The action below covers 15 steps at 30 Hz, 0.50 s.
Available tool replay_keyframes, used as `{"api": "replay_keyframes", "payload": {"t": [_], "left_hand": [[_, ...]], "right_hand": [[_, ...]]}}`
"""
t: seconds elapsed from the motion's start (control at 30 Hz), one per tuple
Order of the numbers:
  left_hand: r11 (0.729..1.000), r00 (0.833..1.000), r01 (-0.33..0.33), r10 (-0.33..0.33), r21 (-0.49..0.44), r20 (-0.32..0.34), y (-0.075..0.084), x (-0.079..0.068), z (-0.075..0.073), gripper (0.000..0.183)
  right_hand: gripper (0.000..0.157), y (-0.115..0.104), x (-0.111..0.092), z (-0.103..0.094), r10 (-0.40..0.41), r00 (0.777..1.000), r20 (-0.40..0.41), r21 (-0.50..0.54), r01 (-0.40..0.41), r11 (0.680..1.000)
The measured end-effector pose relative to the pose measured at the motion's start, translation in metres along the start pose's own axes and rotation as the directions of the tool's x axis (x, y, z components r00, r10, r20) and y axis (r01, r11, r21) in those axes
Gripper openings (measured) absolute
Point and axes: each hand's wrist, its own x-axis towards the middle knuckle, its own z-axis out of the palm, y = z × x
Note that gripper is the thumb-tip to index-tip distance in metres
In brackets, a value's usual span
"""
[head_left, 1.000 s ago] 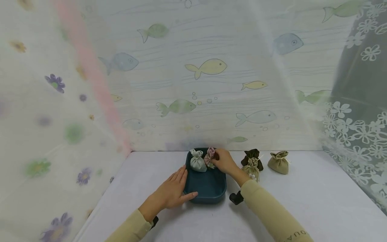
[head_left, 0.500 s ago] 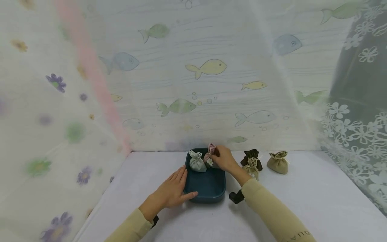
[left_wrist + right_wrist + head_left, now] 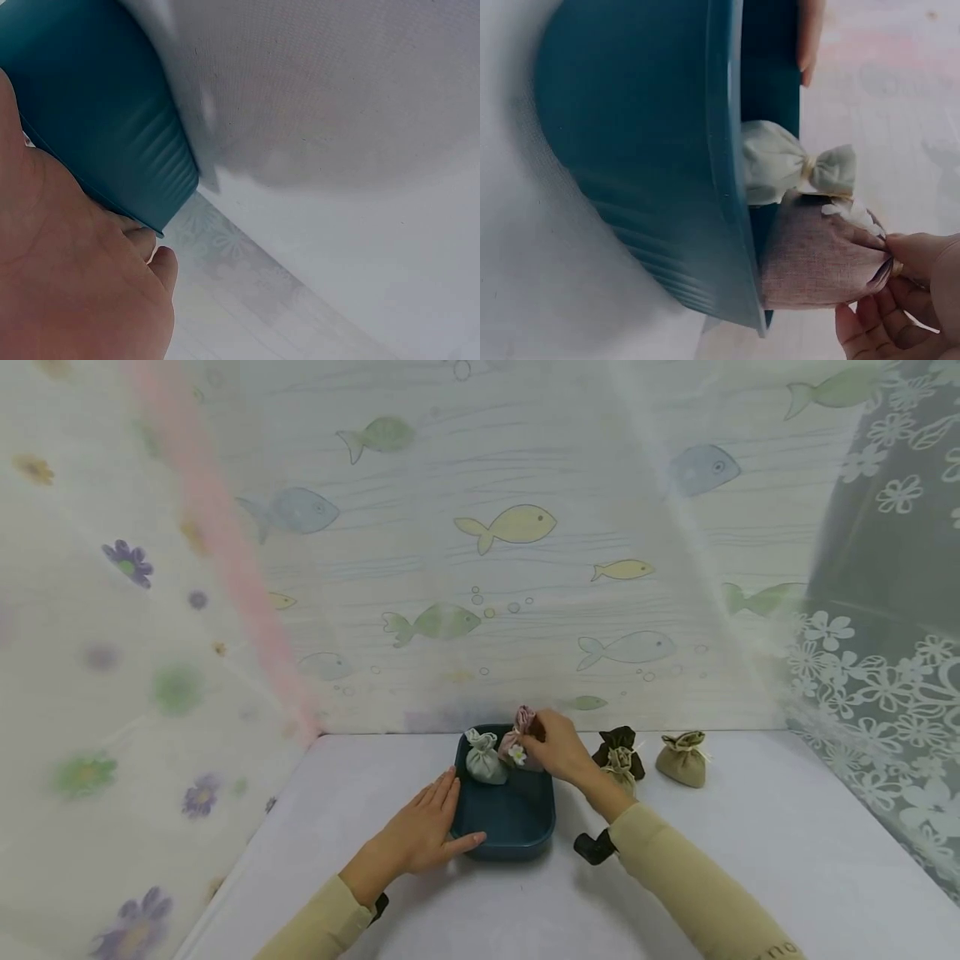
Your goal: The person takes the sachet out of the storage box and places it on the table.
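Head view: bin (image 3: 502,818) sits on the white table (image 3: 525,914), toward the far edge. Left hand (image 3: 422,833) lies flat against the bin's left side, fingers straight and together, thumb spread away from them over the near-left rim. Right hand (image 3: 561,750) is at the bin's far right corner, fingers clamped on the neck of the pink bag (image 3: 511,742), which has a white flower on its front. Pink bag's top stands above the far rim. Green bag (image 3: 486,764) is just left of it, inside the bin at the far left. Right of the bin, on the table: brown bag (image 3: 617,742), small tan bag (image 3: 619,763) just nearer and overlapping it, large tan bag (image 3: 682,763) apart, further right. Right forearm partly covers the small tan bag.

Left wrist view: palm fills the near corner, beside the bin's rim and ridged outer wall. Most of the fingers are hidden behind the palm; can't read their spacing here.

Right wrist view: thumb and fingers pinch the pink bag at its tie. Its body leans by the green bag, bottom hidden behind the bin wall; can't tell if it touches the bin floor.
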Motion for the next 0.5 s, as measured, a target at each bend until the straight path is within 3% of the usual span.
{"api": "replay_keyframes", "payload": {"t": [0.23, 0.5], "left_hand": [[0.999, 1.0, 0.008, -0.008, 0.032, 0.01, -0.003, 0.002, 0.005, 0.111], [0.999, 0.999, 0.018, -0.019, 0.034, 0.029, 0.001, 0.001, -0.003, 0.11]], "right_hand": [[0.01, -0.005, -0.009, -0.008, -0.051, 0.999, 0.012, -0.003, 0.051, 0.999], [0.009, -0.011, -0.021, -0.02, -0.071, 0.997, 0.034, 0.016, 0.07, 0.997]]}}
